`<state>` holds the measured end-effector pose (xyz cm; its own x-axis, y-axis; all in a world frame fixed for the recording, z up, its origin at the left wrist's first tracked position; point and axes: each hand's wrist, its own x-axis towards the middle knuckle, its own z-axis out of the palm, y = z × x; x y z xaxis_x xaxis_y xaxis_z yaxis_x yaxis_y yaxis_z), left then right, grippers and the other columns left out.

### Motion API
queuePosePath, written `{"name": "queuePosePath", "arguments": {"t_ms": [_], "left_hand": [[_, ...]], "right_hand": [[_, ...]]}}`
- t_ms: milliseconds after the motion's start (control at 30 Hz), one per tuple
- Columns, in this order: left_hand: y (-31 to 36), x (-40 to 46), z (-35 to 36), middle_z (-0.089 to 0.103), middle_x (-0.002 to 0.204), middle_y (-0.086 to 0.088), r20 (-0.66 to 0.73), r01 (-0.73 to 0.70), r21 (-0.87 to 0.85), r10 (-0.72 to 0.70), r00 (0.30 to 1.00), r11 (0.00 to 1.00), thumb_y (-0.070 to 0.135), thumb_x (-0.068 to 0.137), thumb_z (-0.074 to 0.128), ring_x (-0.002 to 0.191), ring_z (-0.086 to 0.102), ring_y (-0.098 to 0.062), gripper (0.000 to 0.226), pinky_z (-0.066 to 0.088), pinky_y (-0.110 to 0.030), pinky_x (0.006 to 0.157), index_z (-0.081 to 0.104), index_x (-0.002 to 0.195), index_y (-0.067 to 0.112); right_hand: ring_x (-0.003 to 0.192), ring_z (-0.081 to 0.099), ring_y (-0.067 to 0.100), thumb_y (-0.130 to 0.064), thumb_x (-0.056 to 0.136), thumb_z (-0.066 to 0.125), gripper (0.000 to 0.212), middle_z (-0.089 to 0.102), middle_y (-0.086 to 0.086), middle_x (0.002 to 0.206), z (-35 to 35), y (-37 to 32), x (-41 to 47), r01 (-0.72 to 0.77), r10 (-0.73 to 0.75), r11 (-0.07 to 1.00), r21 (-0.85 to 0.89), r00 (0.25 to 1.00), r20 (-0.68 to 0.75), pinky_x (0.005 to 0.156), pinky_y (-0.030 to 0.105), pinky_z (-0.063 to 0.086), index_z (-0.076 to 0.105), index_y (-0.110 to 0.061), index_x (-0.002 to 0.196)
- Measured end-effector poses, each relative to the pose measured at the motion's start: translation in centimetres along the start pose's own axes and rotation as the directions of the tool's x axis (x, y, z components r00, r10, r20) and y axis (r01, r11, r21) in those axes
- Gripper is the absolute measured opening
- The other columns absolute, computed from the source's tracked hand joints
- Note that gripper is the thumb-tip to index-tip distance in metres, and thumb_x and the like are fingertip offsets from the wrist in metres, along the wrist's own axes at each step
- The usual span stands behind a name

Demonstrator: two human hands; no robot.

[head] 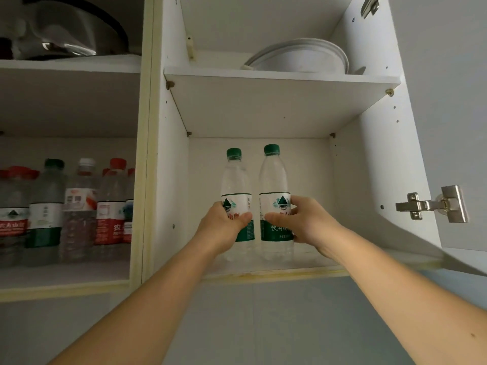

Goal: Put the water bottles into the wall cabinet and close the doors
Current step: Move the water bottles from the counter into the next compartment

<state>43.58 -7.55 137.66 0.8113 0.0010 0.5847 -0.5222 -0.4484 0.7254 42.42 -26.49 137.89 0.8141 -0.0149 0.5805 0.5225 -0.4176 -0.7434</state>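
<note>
Two green-capped water bottles were held upright, side by side, on the lower shelf [263, 267] of the open wall cabinet [374, 159]. The left bottle [235, 180] was gripped at its label by the left hand [224, 225], thumb curled across the front. The right bottle [274, 180], at three o'clock of the first and just beside it, was clasped by the right hand [308, 219] in the same manner. Whether the bottle bases were touching the shelf could not be told. A stack of white plates [303, 56] was seen on the upper shelf, at twelve o'clock. At nine o'clock, the neighbouring compartment was filled with a row of bottles [66, 212]. A door hinge [432, 205] was seen at three o'clock.
</note>
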Motion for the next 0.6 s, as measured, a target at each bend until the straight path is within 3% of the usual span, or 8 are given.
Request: {"name": "queuePosePath", "arguments": {"t_ms": [100,167,200,267,367,500,600], "left_hand": [[0.6,-1.4,-1.4,0.058,0.134,0.000,0.022,-0.044,0.099,0.042,0.999,0.994,0.033,0.096,0.068,0.106,0.057,-0.015,0.056,0.044,-0.020,0.075,0.041,0.143,0.017],[1.0,-3.1,-2.3,0.054,0.136,0.001,-0.028,-0.142,0.180,0.150,0.988,0.973,0.034,0.094,0.070,0.103,0.051,-0.010,0.067,0.036,-0.013,0.066,0.036,0.149,0.018],[1.0,-4.2,-2.7,0.052,0.136,0.002,-0.041,-0.200,0.205,0.213,0.976,0.958,0.035,0.092,0.071,0.104,0.049,-0.008,0.068,0.035,-0.013,0.068,0.037,0.149,0.019],[1.1,-6.6,-3.1,0.052,0.135,0.005,-0.030,-0.304,0.208,0.317,0.948,0.930,0.037,0.090,0.073,0.107,0.048,-0.006,0.065,0.035,-0.014,0.075,0.042,0.146,0.022],[0.5,-10.7,-3.1,0.056,0.129,0.008,-0.020,-0.411,0.142,0.418,0.908,0.900,0.037,0.090,0.074,0.111,0.053,-0.006,0.052,0.043,-0.016,0.085,0.053,0.136,0.024],[-2.6,-16.7,-1.5,0.062,0.120,0.006,0.000,-0.406,-0.019,0.406,0.914,0.914,0.029,0.090,0.074,0.108,0.058,-0.007,0.037,0.051,-0.030,0.094,0.060,0.123,0.021],[-7.0,-21.3,0.6,0.064,0.117,0.005,0.076,-0.291,-0.116,0.301,0.951,0.950,0.026,0.091,0.074,0.108,0.061,-0.010,0.033,0.054,-0.036,0.093,0.062,0.121,0.018]], "right_hand": [[0.080,0.064,0.004,-0.033,0.086,0.080,0.045,0.065,-0.017,0.095,-0.5,-1.4,-2.4,0.005,-0.023,0.977,-0.211,0.996,-0.082,0.068,0.021,0.051,0.056,-0.029,0.124],[0.100,0.061,0.013,-0.036,0.089,0.076,0.069,0.059,-0.007,0.124,-0.1,-1.8,-4.5,0.006,-0.089,0.939,-0.344,0.970,-0.225,0.078,0.026,0.048,0.041,-0.025,0.148],[0.111,0.058,0.017,-0.033,0.091,0.073,0.070,0.053,-0.001,0.134,0.3,-1.8,-5.8,0.027,-0.152,0.922,-0.387,0.943,-0.296,0.082,0.027,0.044,0.039,-0.024,0.151],[0.122,0.052,0.019,-0.020,0.093,0.068,0.053,0.049,-0.004,0.128,1.4,-1.8,-8.9,0.146,-0.315,0.897,-0.418,0.874,-0.371,0.089,0.026,0.039,0.049,-0.022,0.142],[0.117,0.054,0.017,-0.004,0.088,0.063,0.038,0.052,-0.007,0.117,2.9,-1.5,-14.0,0.238,-0.413,0.861,-0.449,0.844,-0.343,0.094,0.022,0.038,0.062,-0.017,0.124],[0.095,0.051,0.010,-0.002,0.085,0.064,0.026,0.058,-0.001,0.109,4.9,1.6,-20.8,0.157,-0.323,0.846,-0.510,0.911,-0.255,0.085,0.017,0.035,0.071,-0.011,0.108],[0.097,0.052,0.011,-0.007,0.089,0.063,0.024,0.057,-0.003,0.112,6.1,5.7,-25.9,0.008,-0.117,0.858,-0.513,0.977,-0.181,0.086,0.022,0.040,0.070,-0.015,0.111]]}}
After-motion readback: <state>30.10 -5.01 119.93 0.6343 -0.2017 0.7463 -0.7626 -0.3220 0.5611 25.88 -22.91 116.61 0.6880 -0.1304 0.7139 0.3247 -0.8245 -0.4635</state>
